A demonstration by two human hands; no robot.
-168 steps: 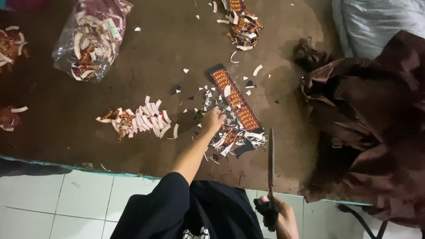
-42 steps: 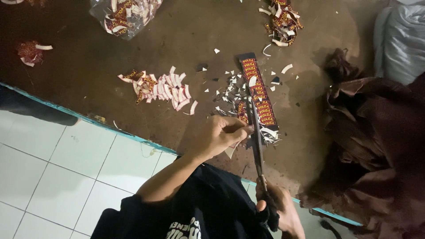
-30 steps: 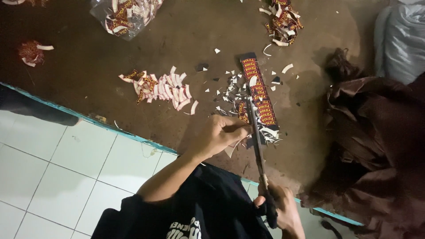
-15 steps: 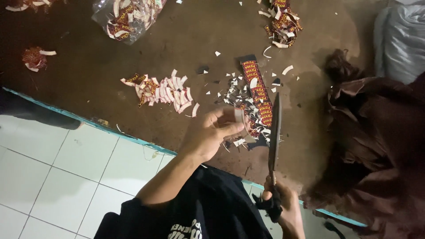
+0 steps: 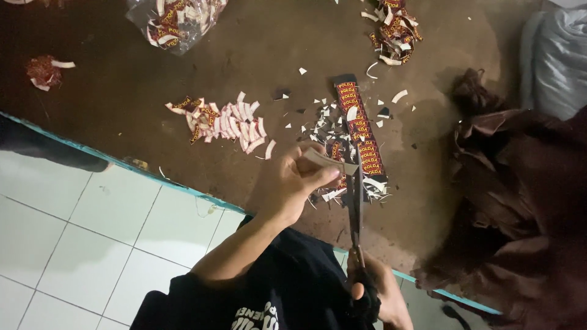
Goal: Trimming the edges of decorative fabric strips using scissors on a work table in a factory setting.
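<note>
My left hand (image 5: 287,183) pinches a small pale strip (image 5: 330,162) above the brown floor. My right hand (image 5: 376,293), low in the view, grips the dark handles of long scissors (image 5: 354,201), whose blades point up and meet the strip's right end. Just beyond lies a long dark red printed strip (image 5: 361,134) amid white and red cuttings (image 5: 333,131).
A row of cut pieces (image 5: 223,119) lies to the left. A clear plastic bag of cuttings (image 5: 177,18) sits at the top, another heap (image 5: 391,30) at top right. Brown crumpled material (image 5: 520,201) fills the right. White floor tiles (image 5: 79,226) spread at lower left.
My left hand has lifted off the printed strip, holding a small pale piece. The scissors have swung from upright at the right to the piece's end.
</note>
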